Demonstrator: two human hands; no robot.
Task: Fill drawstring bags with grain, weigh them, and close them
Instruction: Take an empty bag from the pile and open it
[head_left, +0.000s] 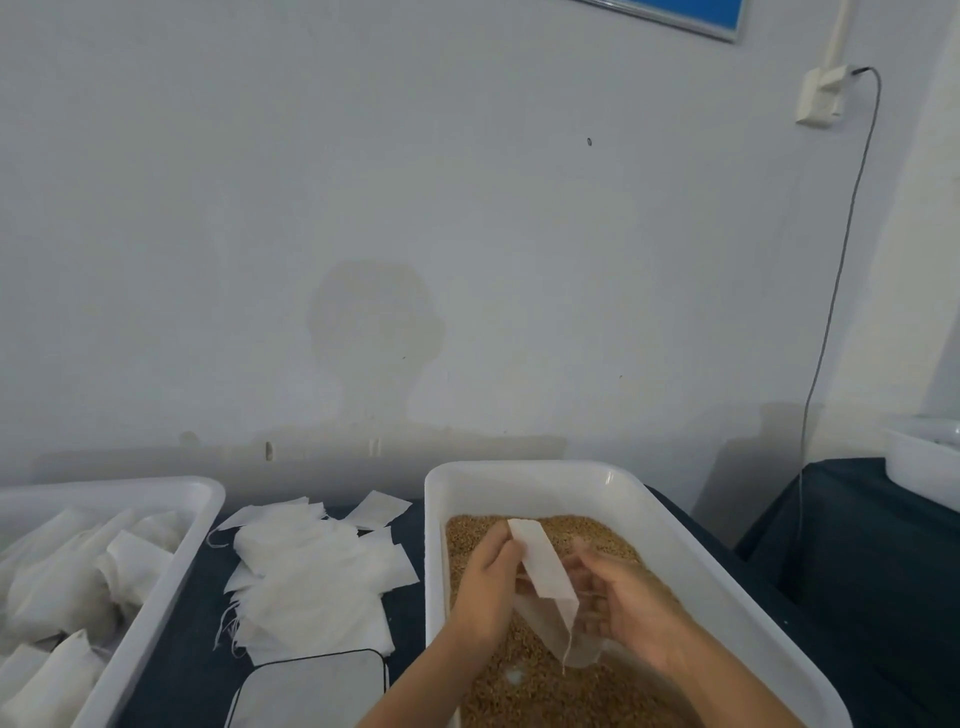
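I see a dark-covered worktop (197, 597) against a pale wall (363, 208). The largest thing on it is the white tub of grain (691, 561), which runs from the back edge toward the near right corner; brown grain (530, 680) covers its floor. At the left edge stands a second white tub (171, 566) holding filled, closed bags (62, 587). Between the two tubs lies a loose pile of empty flat bags (311, 577), and at the near edge in front of that pile I see a scale (311, 691) with a pale top plate.

Both forearms come in from the near edge and meet over the grain tub. My left hand (488, 582) is curled, its fingertips and thumb pinching the left side of an empty white drawstring bag (545, 566). My right hand (628, 603) is partly closed, fingers bent round the bag's right side, palm turned toward the left hand. The bag hangs between the two hands, tilted, its upper end toward the back of the tub and its lower part draping just above the grain, a thin drawstring (567, 649) dangling from it. I cannot tell whether the bag's mouth is open.
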